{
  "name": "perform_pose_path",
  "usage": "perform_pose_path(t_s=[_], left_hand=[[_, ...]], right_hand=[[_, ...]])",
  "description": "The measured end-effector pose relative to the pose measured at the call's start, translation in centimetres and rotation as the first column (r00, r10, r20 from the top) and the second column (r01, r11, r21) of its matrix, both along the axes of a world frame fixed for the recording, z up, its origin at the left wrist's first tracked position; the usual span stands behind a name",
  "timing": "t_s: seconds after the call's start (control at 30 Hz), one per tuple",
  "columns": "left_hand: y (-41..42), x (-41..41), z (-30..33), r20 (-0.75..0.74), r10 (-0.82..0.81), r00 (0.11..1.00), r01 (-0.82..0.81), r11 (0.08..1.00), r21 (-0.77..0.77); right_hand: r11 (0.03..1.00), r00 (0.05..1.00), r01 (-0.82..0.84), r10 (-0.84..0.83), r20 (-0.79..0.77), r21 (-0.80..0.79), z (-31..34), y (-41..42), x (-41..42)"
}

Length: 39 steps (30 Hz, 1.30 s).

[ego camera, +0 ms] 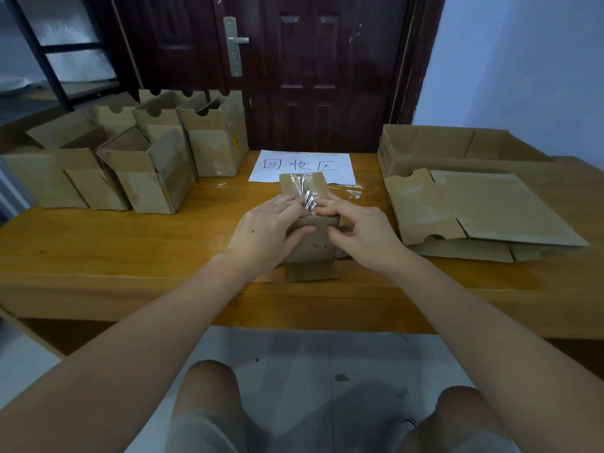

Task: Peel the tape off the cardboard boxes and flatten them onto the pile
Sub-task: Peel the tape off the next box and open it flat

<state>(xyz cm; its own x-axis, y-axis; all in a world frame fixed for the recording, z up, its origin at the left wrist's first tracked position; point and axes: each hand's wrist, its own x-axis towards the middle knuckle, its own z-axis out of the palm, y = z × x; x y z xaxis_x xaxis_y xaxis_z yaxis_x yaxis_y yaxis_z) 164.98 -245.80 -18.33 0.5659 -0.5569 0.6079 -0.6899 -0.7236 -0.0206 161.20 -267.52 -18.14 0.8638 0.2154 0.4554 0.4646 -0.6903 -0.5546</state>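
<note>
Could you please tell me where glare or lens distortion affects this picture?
Head view: glare glints off the crinkled clear tape on the box between the left hand and right hand; wide-angle distortion bows the table edge; lighting is dim and bluish, shadows soft.

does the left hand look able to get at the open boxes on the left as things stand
Probably yes, once freed: the left hand holds the box being peeled, and only bare table lies between it and the open boxes.

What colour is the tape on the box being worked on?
Clear, see-through and shiny tape over the brown cardboard box; head view shows it.
</note>
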Motion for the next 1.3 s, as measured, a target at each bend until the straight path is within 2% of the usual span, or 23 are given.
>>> perform_pose_path(t_s=[0.27, 0.47, 0.63, 0.77, 0.87, 1.3], left_hand=[[0.1, 0.4, -0.4, -0.040, -0.025, 0.999, 0.022, 0.997, -0.074], [-0.1, 0.2, -0.5, -0.060, 0.015, 0.998, -0.023, 0.989, -0.144], [-0.1, 0.2, -1.3, -0.035, -0.015, 0.999, 0.012, 0.998, -0.070], [-1.2, 0.1, -1.8, 0.041, 0.052, 0.998, -0.047, 0.993, -0.112], [-1.2, 0.2, -1.8, 0.095, 0.039, 0.995, -0.028, 0.993, -0.115], [-0.9, 0.6, -1.4, 0.127, 0.028, 0.992, -0.020, 0.998, -0.063]], right_hand=[[0.994, 0.999, 0.042, -0.045, 0.026, 0.103, -1.0, 0.7, 0.1], [0.986, 0.998, 0.042, -0.048, 0.036, 0.160, -1.1, 0.7, 0.4], [0.991, 0.999, 0.045, -0.044, -0.012, 0.124, -0.8, 0.4, 0.4], [0.991, 0.999, 0.052, -0.050, -0.020, 0.122, -0.8, 0.5, 0.2], [0.992, 0.999, 0.030, -0.027, -0.030, 0.125, -0.5, 0.5, 0.0], [0.989, 0.995, -0.040, 0.053, -0.089, 0.140, 0.3, 0.2, -0.8]])
